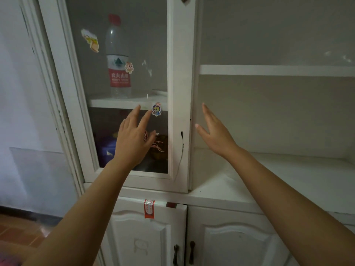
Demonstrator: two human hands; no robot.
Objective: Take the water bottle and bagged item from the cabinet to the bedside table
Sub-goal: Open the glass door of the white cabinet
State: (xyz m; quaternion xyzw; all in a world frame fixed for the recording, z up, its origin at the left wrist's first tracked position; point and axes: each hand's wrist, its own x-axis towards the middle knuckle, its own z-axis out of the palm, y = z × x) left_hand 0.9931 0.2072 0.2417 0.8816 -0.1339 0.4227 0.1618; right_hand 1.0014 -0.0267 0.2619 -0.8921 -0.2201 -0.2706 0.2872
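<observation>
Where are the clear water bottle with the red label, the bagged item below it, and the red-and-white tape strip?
Clear plastic water bottle [119,73], red cap and label: head view, on the label.
Brownish bagged item [161,150] with red stripes: head view, its visible right part.
Red-and-white tape strip [149,208]: head view, its middle.

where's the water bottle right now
In the head view, the water bottle stands upright on the white shelf behind the glass cabinet door, left of centre and above the left hand.
</observation>
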